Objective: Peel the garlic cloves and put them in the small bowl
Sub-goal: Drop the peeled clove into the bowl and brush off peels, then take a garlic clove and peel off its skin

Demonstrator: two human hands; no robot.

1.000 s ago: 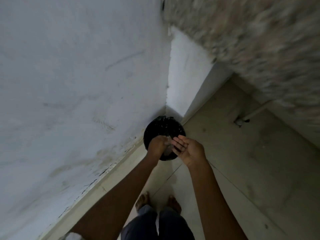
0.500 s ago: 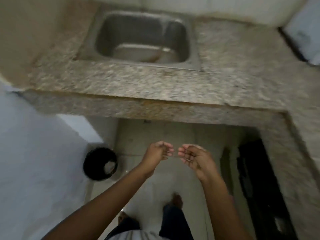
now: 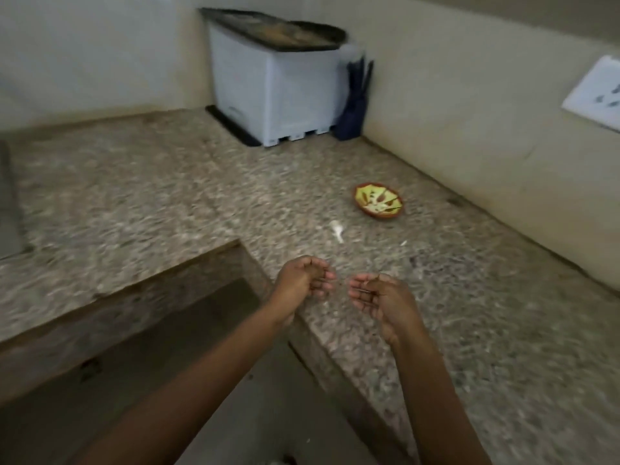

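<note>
Since half a second ago the view has swung right: the floor bin is out of sight, the sink is only a strip at the left edge, and the hands are farther apart. The speckled tabletop bends round an inner corner. At its far corner stands a white box with a dark lid. The left hand hovers over the near edge, its grip loose, fingers curled round nothing visible. Beyond it lies a white piece, clove or peel I cannot tell, its long axis running far-left to near-right. A dark blue thing leans just beside the box. The right hand faces the left, its grip equally loose and empty. The small bowl sits mouth up near the right wall, well apart from both hands, with only the white piece between. A wall socket shows at far right.
</note>
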